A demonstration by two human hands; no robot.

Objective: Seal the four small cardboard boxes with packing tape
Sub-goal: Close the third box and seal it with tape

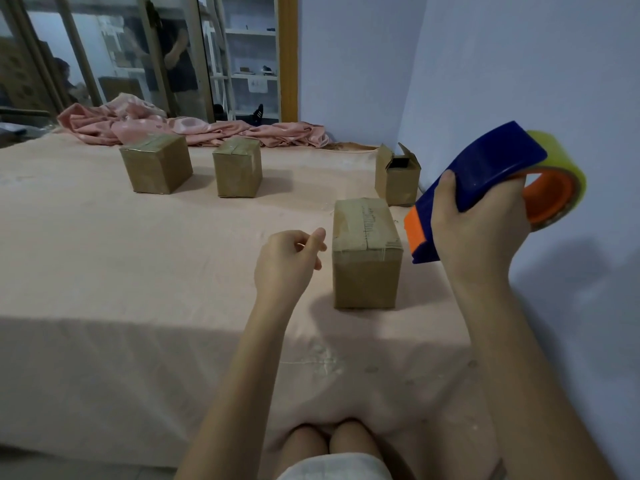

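Head view: knees (332, 441) at the bed's (138, 271) edge. Left hand (289, 259) hovers with fingers loosely curled, holding nothing, just beside the taped nearest box (365, 254). Right hand (479, 223) grips the blue tape dispenser (485, 178) raised in the air. Farther back stand two taped boxes (156, 164) (237, 168), an open-flapped box (398, 178) right, and pink cloth (173, 128).

Pink sheet (138, 271) across the bed, crumpled pink cloth (194, 128) at eleven o'clock, glass door (104, 53) behind, shelves (251, 53) at twelve
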